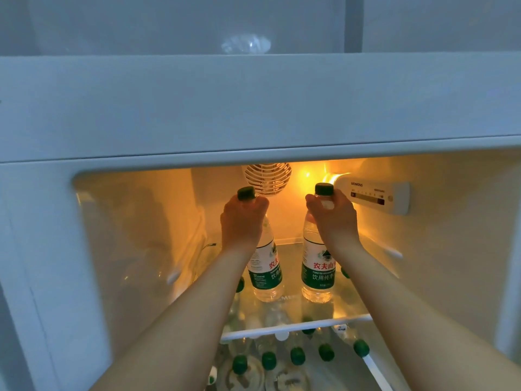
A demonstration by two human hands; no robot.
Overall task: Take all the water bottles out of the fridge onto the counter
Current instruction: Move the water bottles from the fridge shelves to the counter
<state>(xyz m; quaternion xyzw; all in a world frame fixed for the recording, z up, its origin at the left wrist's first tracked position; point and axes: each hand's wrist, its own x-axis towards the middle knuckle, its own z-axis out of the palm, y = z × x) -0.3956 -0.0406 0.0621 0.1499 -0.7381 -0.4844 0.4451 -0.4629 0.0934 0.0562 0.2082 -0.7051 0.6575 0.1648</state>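
Two clear plastic water bottles with dark green caps and green-and-white labels are on the top glass shelf [293,324] of the white fridge [253,108]. The left bottle [265,273] leans, with its top tipped to the left. The right bottle [318,266] stands nearly straight up. They are near each other but not touching.

The left hand [242,218] has its fingers curled round the neck of the left bottle, just under the cap. The right hand [332,213] holds the neck of the right bottle the same way. Both hands are closed tight on the bottles.

I think this is the grab-and-lift step. The bottles look just about to leave the shelf, but I cannot tell if their bottoms are touching the glass. Next, both bottles need to come up a little and then out toward the person, and go to the counter, which is not in view.

There is not much room. The top edge of the fridge opening hangs low just over the caps. A round white fan grille [267,179] sits on the back wall behind the left cap. A white control box with a dial strip [377,197] sticks out from the right wall, just beside the right hand. The bottles could bump these.

Below the shelf are many more green-capped bottles [297,355], standing close together. So most of the job looks not yet done.
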